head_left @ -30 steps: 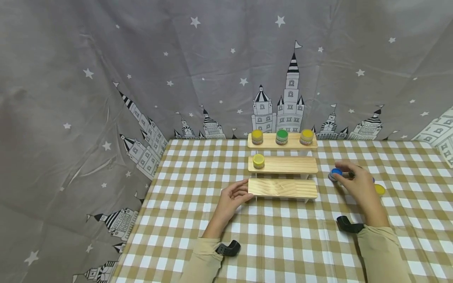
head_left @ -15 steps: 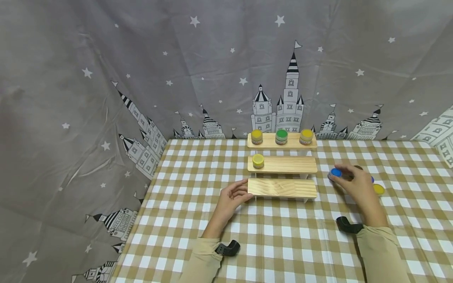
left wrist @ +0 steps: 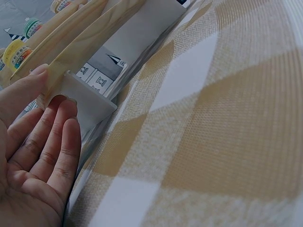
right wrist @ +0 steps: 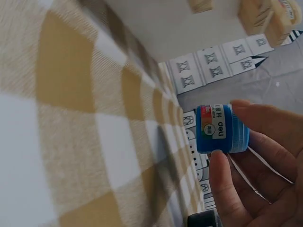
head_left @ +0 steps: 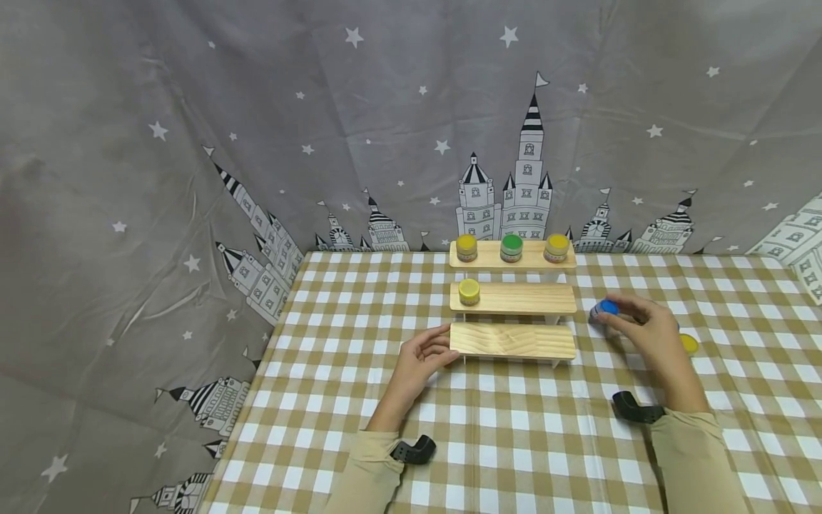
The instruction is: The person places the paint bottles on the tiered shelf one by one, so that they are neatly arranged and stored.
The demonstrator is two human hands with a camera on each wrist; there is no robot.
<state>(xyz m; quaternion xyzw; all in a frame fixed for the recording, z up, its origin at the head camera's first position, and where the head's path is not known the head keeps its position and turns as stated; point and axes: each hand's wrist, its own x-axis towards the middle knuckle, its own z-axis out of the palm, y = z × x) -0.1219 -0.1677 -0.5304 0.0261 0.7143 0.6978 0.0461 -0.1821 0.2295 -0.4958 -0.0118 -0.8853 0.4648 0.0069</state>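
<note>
Beside wooden rack [head_left: 514,340] | blue jar [right wrist: 218,129] | pinched at fingertips [right wrist: 218,161] of right hand [head_left: 650,335]

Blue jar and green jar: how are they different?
The blue jar is pinched in the right hand; the green jar stands on the top shelf. The blue jar is blue, while the green jar is green. Both are small, round and have labels.

- Clear lane, bare worktop [head_left: 514,442] directly in front of the stand [head_left: 514,298]!
- Left grip [head_left: 420,360] crowds the bottom shelf's [head_left: 512,340] left end; the rest lies free!
- Yellow jar [head_left: 469,292] blocks the middle shelf's [head_left: 529,300] left; room beside it!
</note>
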